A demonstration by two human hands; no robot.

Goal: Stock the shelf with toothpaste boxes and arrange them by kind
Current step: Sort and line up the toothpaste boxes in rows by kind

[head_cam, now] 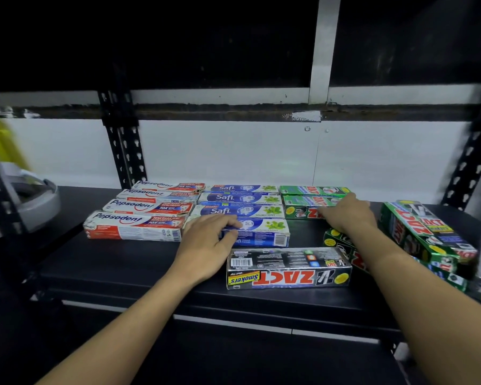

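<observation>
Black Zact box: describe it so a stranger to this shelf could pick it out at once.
On the black shelf, toothpaste boxes lie in columns: Pepsodent, Safi, green Zact. The black Zact box lies in front of the Safi column, nearest the shelf's front edge. Unlike its green Zact neighbours, it is black, with a yellow Smokers label and upside-down print.

Green Zact box (332,241) partly hidden

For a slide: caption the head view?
Left hand holds a Safi box; right hand touches a green Zact box on the shelf.
</observation>
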